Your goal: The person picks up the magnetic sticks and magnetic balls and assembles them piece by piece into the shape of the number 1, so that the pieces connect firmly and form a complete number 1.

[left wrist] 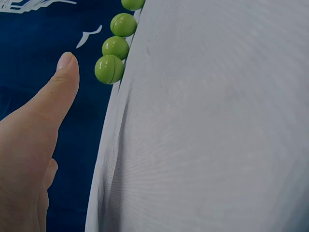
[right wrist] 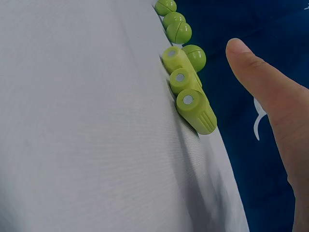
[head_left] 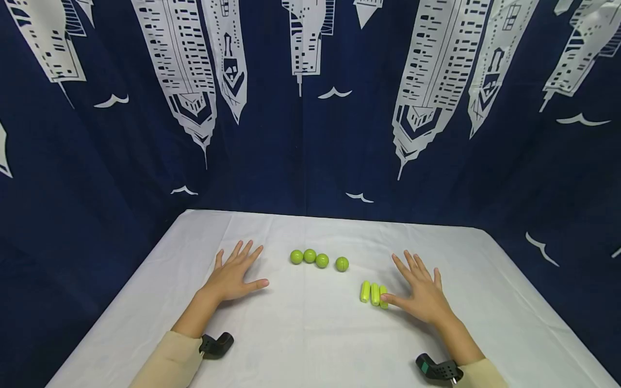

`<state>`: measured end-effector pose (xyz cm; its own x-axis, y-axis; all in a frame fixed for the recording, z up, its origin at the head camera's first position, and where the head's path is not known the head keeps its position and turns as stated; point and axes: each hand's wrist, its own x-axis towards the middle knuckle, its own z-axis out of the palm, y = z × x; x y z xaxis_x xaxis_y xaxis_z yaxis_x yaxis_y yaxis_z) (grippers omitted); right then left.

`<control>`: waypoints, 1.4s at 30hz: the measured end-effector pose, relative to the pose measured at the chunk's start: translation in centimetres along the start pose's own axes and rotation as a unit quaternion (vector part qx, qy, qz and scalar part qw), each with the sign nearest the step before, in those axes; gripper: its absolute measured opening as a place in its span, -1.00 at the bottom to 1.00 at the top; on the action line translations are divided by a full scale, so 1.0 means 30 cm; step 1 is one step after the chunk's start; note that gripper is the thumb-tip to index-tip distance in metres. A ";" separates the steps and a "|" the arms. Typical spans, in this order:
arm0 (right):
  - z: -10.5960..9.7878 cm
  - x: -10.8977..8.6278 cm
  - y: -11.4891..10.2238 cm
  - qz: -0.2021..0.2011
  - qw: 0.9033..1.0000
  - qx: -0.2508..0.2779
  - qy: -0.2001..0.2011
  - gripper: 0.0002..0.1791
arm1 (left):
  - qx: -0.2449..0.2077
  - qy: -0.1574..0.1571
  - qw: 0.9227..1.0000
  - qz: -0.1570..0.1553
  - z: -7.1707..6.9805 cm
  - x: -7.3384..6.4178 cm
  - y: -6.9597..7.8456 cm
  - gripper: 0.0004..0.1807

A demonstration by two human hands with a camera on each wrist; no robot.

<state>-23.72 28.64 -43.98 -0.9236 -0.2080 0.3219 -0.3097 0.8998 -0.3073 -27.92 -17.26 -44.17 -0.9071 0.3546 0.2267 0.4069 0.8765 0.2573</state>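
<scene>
My left hand [head_left: 234, 277] is spread with straight fingers over the left of the table and holds nothing. To its right lie several green balls [head_left: 309, 256]; three sit close in a row and one lies apart at the right. My right hand [head_left: 424, 293] is also spread, and its thumb overlaps the rightmost of three yellow-green rods [head_left: 375, 294] in the head view. In the right wrist view the rods [right wrist: 193, 104] lie side by side, each with a pale round spot on its end, and the thumb [right wrist: 256, 72] stands apart from them. A seam shows on the balls [left wrist: 110, 69].
A white cloth [head_left: 301, 345] covers the table. Behind and around it hangs a dark blue curtain [head_left: 271, 178] with white building and bird prints. Black camera mounts [head_left: 217, 345] are worn on both wrists, below beige sleeves.
</scene>
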 end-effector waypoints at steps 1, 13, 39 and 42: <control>0.000 0.000 0.000 -0.001 1.000 0.000 -0.001 0.11 | 0.001 0.000 1.000 0.000 -0.001 0.000 0.000 0.01; -0.010 0.002 -0.013 0.000 1.000 0.003 -0.013 0.11 | -0.010 0.003 1.000 0.013 -0.008 0.010 0.014 0.01; 0.087 -0.024 -0.014 0.052 0.985 0.161 -0.033 0.01 | -0.151 -0.003 0.988 0.034 0.105 0.197 0.141 -0.14; 0.096 -0.025 -0.015 0.052 0.984 0.169 -0.031 -0.02 | -0.161 -0.005 0.987 0.023 0.122 0.206 0.147 -0.16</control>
<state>-23.53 27.28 -46.65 -0.9628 -0.1544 0.2220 -0.2614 0.7409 -0.6187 -32.14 -10.02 -45.07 -0.8872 0.3963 0.2361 0.4593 0.7116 0.5317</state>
